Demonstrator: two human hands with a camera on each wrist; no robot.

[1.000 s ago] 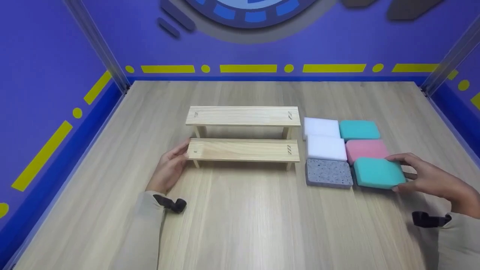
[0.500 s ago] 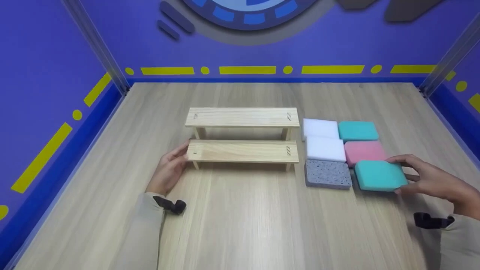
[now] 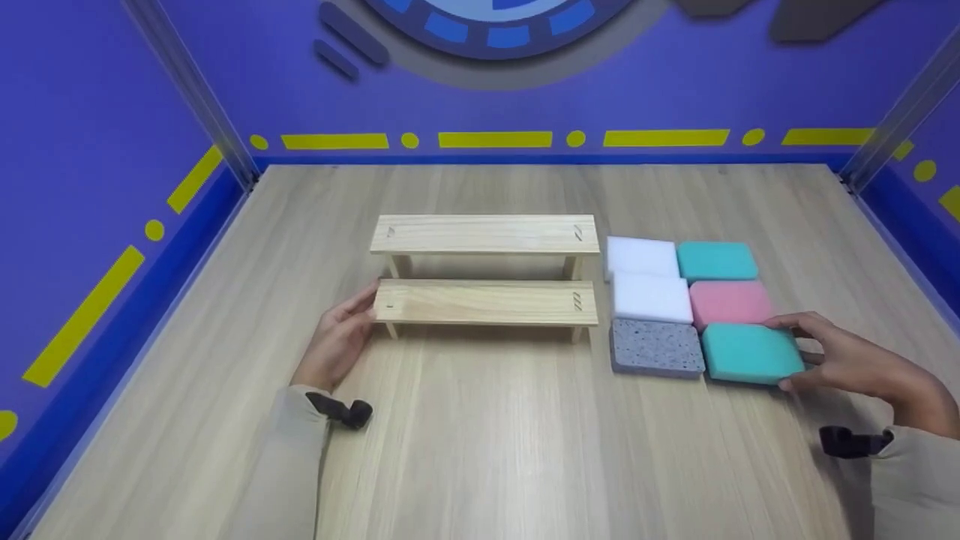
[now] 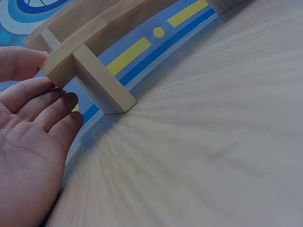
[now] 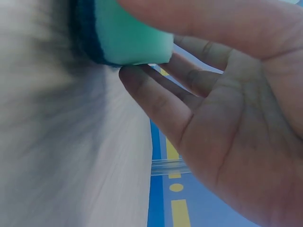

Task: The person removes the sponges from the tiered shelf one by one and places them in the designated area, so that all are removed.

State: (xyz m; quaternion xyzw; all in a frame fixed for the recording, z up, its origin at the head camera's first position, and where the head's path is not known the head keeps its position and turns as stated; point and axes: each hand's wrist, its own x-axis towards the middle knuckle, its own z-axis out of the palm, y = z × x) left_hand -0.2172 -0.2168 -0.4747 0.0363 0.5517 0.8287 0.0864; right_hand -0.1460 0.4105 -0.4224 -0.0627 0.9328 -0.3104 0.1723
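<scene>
In the head view my right hand [image 3: 862, 364] grips the right side of a teal sponge [image 3: 752, 353], thumb at the near edge and fingers at the far edge. The right wrist view shows that sponge [image 5: 135, 40] with a dark underside close to the table. My left hand [image 3: 341, 337] holds the left end of the front board of a stepped wooden stand [image 3: 487, 302]. In the left wrist view the thumb [image 4: 23, 64] lies against the board's end, above a leg, with the other fingers loosely bent beside it. Whether the two steps are joined is hidden.
Beside the held sponge lie a grey speckled sponge [image 3: 657, 346] and a pink sponge [image 3: 730, 303]. Behind are two white sponges [image 3: 651, 297] and another teal sponge [image 3: 718, 261]. A higher wooden step [image 3: 485, 234] stands behind the front one. Blue walls [image 3: 487, 112] bound the table.
The teal sponge has shifted slightly toward the person, then left with my right hand, and now sits close against the grey sponge. My left hand and the wooden stand have stayed put.
</scene>
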